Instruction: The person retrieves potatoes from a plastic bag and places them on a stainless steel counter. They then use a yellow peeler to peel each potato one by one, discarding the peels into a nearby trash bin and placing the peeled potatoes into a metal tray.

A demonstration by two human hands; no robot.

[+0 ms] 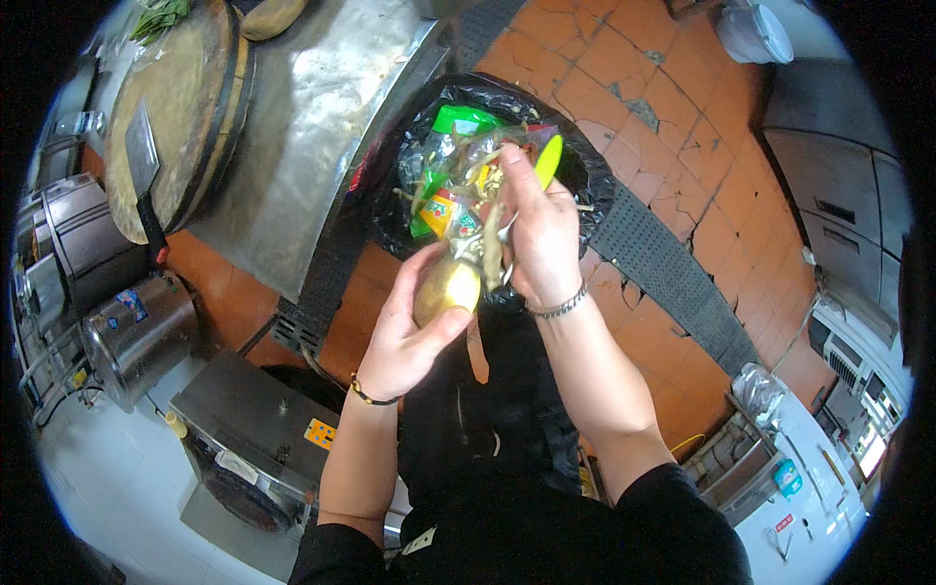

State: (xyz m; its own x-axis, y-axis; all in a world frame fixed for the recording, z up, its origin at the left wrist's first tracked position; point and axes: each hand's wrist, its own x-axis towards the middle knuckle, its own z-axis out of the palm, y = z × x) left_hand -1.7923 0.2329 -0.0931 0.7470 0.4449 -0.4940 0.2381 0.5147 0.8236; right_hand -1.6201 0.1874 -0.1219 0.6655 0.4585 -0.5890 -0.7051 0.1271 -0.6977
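My left hand wraps around a partly peeled potato, with a pale bare patch on the side facing my right hand. In my right hand is a peeler with a lime-green handle; its blade is blurred and mostly hidden by the fingers. A strip of peel hangs between the two hands. Below them stands a waste bin lined with a black plastic bag. Peelings, a green plastic wrapper and a yellow-orange packet lie inside it.
A metal worktop borders the bin on the left. On it sit a thick round chopping board bearing a cleaver, and another potato. Black perforated matting crosses the cracked tile floor. Steel cabinets stand at right.
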